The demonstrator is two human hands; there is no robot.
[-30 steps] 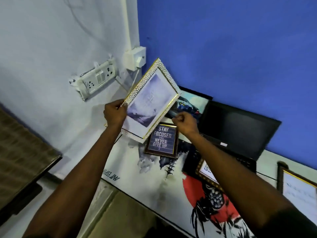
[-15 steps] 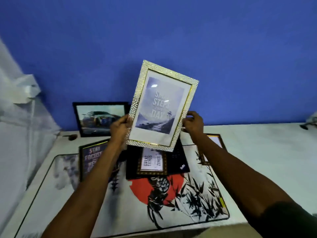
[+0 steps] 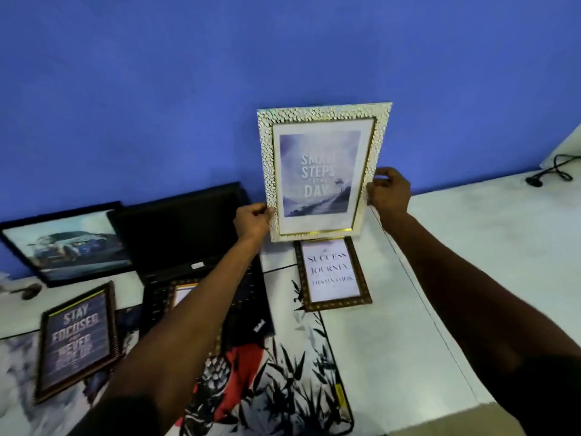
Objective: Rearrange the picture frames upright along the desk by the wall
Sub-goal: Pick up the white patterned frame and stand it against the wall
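I hold a white pebbled frame [image 3: 320, 171] with a misty "Small steps" print upright in front of the blue wall [image 3: 188, 89]. My left hand [image 3: 253, 220] grips its lower left edge and my right hand [image 3: 388, 191] its right edge. Just below it a brown "Success journey" frame [image 3: 331, 273] lies flat on the desk [image 3: 487, 262]. A black car picture frame [image 3: 67, 243] leans against the wall at the far left. A dark "Stay focused" frame [image 3: 77, 341] lies flat at the left. Another small frame [image 3: 182, 292] lies on the laptop, partly hidden by my left arm.
An open black laptop [image 3: 188, 240] stands beside the car picture. A printed desk mat [image 3: 283, 388] with red and black artwork covers the near desk. A black cable and plug [image 3: 548, 174] lie at the far right. A small dark object [image 3: 30, 291] sits at the left edge.
Both hands carried the white frame from the left corner rightward along the wall and turned it from tilted to upright. My view swung right, away from the wall sockets.
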